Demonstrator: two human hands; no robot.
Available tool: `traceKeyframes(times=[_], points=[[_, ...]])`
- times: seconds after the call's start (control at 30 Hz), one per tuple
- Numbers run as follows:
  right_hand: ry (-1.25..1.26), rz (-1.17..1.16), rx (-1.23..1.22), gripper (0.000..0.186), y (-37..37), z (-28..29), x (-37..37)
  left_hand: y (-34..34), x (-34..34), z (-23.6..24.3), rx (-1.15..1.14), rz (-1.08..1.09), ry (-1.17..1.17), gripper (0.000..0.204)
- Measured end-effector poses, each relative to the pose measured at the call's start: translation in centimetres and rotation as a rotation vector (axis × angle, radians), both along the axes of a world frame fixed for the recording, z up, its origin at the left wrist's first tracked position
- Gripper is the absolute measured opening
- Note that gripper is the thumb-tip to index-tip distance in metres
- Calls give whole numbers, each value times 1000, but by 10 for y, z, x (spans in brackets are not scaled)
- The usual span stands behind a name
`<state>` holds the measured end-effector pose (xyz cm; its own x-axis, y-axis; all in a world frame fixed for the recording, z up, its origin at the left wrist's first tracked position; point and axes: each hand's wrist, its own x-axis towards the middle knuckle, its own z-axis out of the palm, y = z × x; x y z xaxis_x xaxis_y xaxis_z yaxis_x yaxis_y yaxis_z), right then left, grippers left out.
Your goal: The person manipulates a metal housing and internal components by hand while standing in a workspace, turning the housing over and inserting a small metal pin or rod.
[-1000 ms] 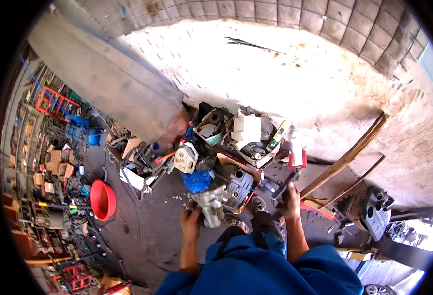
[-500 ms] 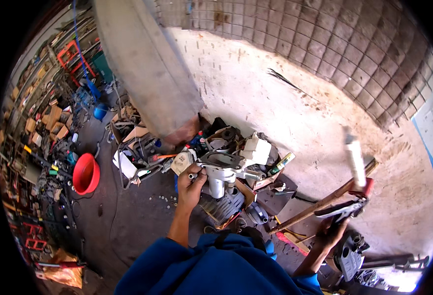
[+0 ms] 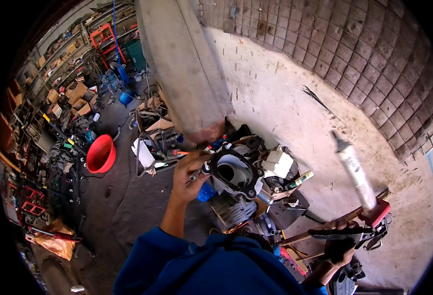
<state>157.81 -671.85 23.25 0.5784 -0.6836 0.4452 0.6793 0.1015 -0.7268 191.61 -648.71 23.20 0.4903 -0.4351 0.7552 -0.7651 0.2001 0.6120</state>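
Note:
My left hand (image 3: 185,178) is closed on the edge of a silver cast-metal housing (image 3: 256,185), held up in front of me. Its wide opening faces up, ringed by a dark flange with bolt holes. A short metal tube end (image 3: 194,176) pokes out by my fingers; I cannot tell whether it belongs to the housing. On the right, my right hand (image 3: 343,250) is wrapped round the black handle of a caulking gun (image 3: 376,213) with a red front frame. A white sealant cartridge (image 3: 356,178) with a grey nozzle sits in it, pointing up and slightly left, apart from the housing.
Below the housing lies a heap of parts with a white box-like piece (image 3: 277,163) and a green-and-white tube (image 3: 300,180). A wooden handle (image 3: 297,238) leans behind the gun. A red basin (image 3: 101,154) stands on the left floor, near cluttered shelves. A grey pillar (image 3: 189,73) rises ahead.
My left hand has tipped the housing so its opening now shows. The caulking gun has turned, with its nozzle leaning further left. My view has swung left.

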Motion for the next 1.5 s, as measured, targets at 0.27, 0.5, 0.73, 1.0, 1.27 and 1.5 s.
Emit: traceKeyframes(times=[0.27, 0.5, 0.73, 1.0, 1.27, 1.5], points=[[212, -10, -273, 50, 3, -8, -11, -5, 2, 46, 104, 132, -313, 29], [337, -69, -400, 48, 11, -10, -13, -17, -5, 71, 101, 178, -513, 34], [380, -118, -457, 46, 13, -9, -18, -25, -10, 80, 122, 146, -588, 42], [399, -131, -474, 44, 14, -11, -15, -29, -16, 86, 133, 140, -583, 40], [419, -125, -498, 42, 11, -10, -10, -33, -19, 90, 151, 121, -580, 28], [425, -122, -511, 40, 8, -13, -9, -34, -21, 89, 150, 110, -524, 23]])
